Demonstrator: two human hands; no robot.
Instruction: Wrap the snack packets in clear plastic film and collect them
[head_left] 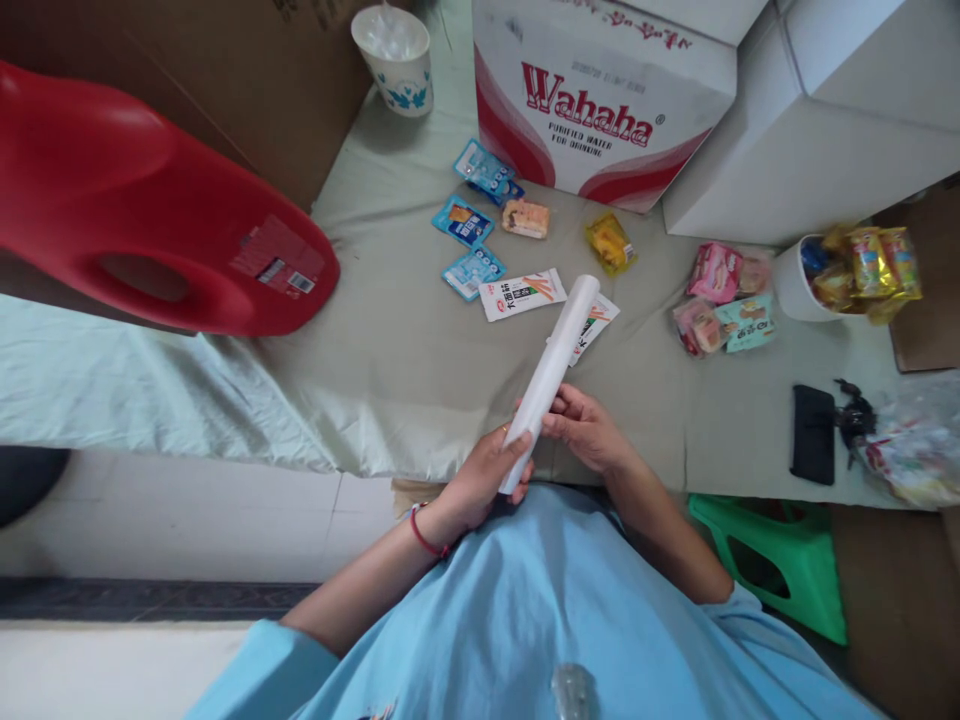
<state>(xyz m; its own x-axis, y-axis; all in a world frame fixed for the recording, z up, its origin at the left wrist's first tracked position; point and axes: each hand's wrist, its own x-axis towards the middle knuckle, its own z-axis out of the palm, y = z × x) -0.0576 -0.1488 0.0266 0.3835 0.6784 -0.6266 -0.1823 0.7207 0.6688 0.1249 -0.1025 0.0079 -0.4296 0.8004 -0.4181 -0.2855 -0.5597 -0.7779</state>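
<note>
A long, slim white roll (555, 370), which looks like rolled plastic film or bags, slants up and away from my body over the table's front edge. My left hand (495, 470) is wrapped round its lower end, thumb on top. Against the roll's right side, my right hand (585, 425) has its thumb and fingers closed at the edge; what lies between the fingertips is too small to make out. Just beyond the roll lie two white snack packets (523, 294), one partly covered by it.
Blue snack sachets (463, 221), a pastry (526, 218) and a yellow packet (610, 243) lie behind. A Wahaha carton (600, 110), paper cup (401, 75) and red jug (285, 270) stand around. Rightward are small snacks (718, 272), a white tub (799, 290) and a phone (813, 435).
</note>
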